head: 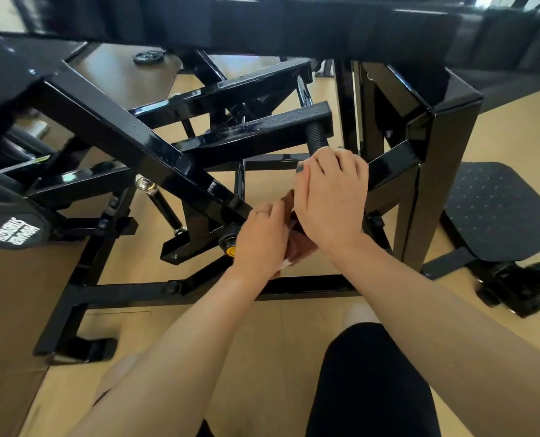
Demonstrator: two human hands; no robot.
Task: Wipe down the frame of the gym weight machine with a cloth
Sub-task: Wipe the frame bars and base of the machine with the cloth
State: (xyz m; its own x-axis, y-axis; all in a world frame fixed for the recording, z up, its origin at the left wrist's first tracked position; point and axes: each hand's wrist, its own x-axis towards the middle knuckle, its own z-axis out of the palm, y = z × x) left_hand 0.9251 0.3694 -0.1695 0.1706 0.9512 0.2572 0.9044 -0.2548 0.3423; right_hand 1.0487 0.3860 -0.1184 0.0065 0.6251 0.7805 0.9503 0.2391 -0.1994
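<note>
Head view: left hand (264, 239) and right hand (330, 197) both gripped a brown cloth (300, 244) between them, just beside the black frame (129, 137) | cloth bunched, off the steel | advice: refold to a clean face, then wipe along each tube.

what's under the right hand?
The right hand covers the end of a black ribbed grip and part of a brown cloth. Whatever lies beneath its palm is hidden.
</note>
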